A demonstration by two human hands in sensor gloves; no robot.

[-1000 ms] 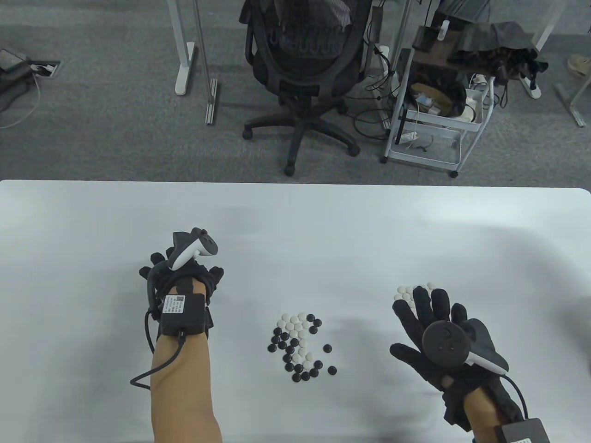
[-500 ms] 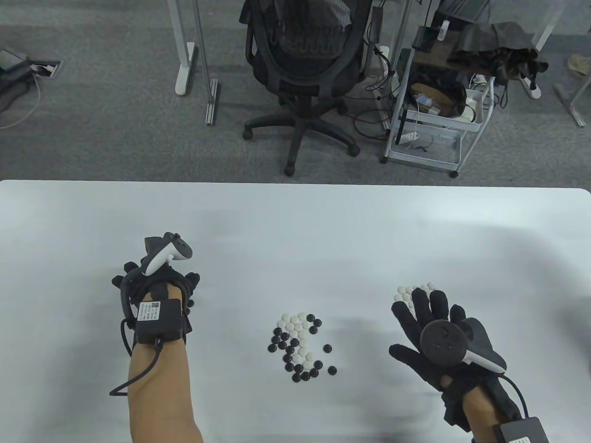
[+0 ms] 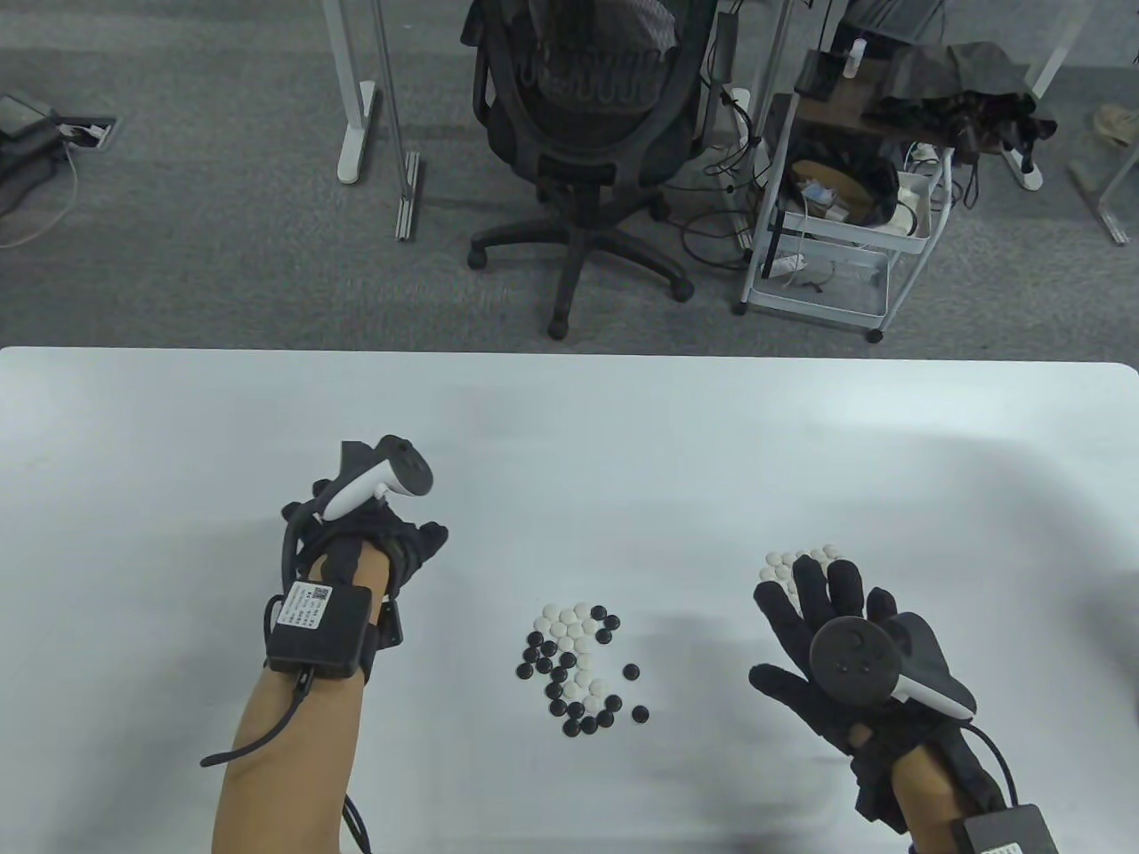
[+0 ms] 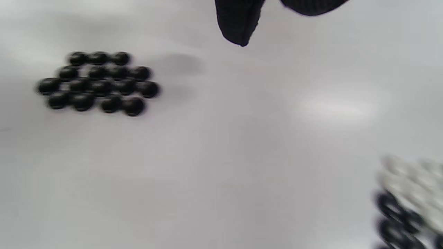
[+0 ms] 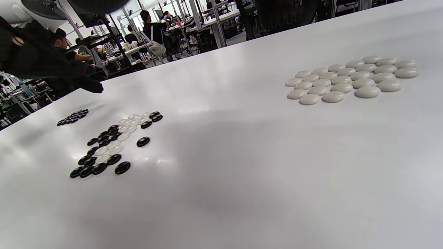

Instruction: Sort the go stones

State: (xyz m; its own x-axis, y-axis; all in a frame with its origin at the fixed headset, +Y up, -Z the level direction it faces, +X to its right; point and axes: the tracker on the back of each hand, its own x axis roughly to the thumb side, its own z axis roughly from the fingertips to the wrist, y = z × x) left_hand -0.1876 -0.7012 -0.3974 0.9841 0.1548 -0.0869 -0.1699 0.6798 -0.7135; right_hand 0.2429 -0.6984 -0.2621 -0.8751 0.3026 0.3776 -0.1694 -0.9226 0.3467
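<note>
A mixed heap of black and white stones (image 3: 578,665) lies at the table's middle front. To its right is a sorted patch of white stones (image 3: 795,562), also plain in the right wrist view (image 5: 351,79). My right hand (image 3: 814,596) lies flat beside it, its straight fingers partly covering the patch. My left hand (image 3: 365,534) hovers left of the heap, knuckles up, with nothing seen in it. The sorted black stones (image 4: 98,83) lie below and left of its hanging fingertip (image 4: 238,31); the table view hides them under that hand.
The white table (image 3: 623,427) stretches bare behind both hands. Past its far edge stand a black office chair (image 3: 587,116) and a white wire cart (image 3: 836,222). The right wrist view shows people at desks far off.
My left hand swung left half a second ago and has come back right and slightly forward. The right hand and all the stone piles have stayed put.
</note>
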